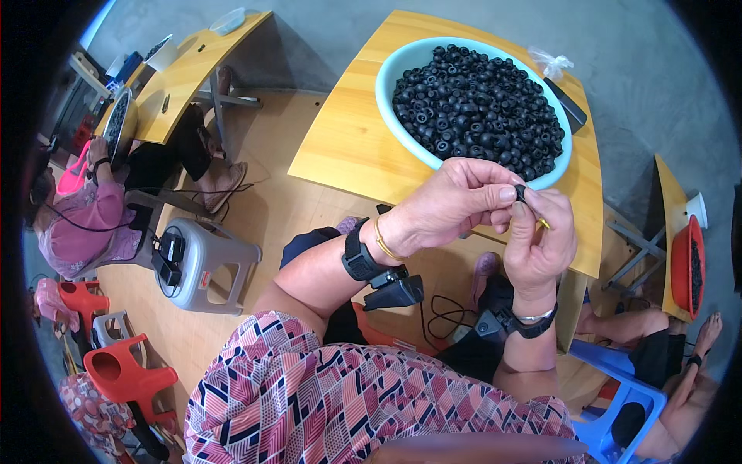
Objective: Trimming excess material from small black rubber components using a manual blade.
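Both hands meet in front of the basin, pinching one small black round part [520,192] between the fingertips. My left hand [468,195] reaches in from the left, thumb and forefinger closed on the part. My right hand [543,241] grips its other side with thumb and fingers. A thin yellow piece [544,223], perhaps a tool's end, sticks out between the right fingers; the rest of it is hidden. Just beyond the hands, a light blue basin [389,108] holds a heap of similar black ring-shaped parts [479,108].
The basin stands on a wooden table [332,147], with a dark box-shaped object [566,106] and a clear plastic bag [551,62] beside it. A grey stool [205,267] stands to the left. Other people sit at tables on both sides; a red basin [686,267] is at the right.
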### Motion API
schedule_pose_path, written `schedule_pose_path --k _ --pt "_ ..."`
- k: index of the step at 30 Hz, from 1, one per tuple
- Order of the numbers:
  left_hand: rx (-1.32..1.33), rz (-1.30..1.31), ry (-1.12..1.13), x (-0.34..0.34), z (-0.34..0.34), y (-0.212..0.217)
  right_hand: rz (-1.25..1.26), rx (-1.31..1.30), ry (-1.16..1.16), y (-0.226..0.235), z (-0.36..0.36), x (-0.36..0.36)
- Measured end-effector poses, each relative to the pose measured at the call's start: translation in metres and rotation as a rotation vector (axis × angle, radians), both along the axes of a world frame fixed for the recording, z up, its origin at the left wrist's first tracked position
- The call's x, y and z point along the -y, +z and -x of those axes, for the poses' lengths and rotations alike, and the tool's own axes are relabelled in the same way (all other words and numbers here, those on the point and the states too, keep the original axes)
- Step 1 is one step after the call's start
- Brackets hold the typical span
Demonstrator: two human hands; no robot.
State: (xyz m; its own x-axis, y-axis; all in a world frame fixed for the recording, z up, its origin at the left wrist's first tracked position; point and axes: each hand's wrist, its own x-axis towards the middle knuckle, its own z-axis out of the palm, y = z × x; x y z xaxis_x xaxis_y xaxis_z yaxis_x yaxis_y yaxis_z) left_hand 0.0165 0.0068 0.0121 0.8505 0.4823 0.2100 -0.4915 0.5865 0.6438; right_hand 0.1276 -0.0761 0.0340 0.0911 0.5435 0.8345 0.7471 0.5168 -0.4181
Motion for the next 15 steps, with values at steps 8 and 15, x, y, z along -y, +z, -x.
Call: schedule_pose_path --k 8,15 --pt "0.037 0.092 -0.077 -0.004 0.005 0.006 0.050 -0.030 0.065 0.001 0.001 0.001" --pt "0.186 0.063 -0.199 -0.005 0.005 0.003 0.316 -0.752 0.306 0.009 0.001 0.011"
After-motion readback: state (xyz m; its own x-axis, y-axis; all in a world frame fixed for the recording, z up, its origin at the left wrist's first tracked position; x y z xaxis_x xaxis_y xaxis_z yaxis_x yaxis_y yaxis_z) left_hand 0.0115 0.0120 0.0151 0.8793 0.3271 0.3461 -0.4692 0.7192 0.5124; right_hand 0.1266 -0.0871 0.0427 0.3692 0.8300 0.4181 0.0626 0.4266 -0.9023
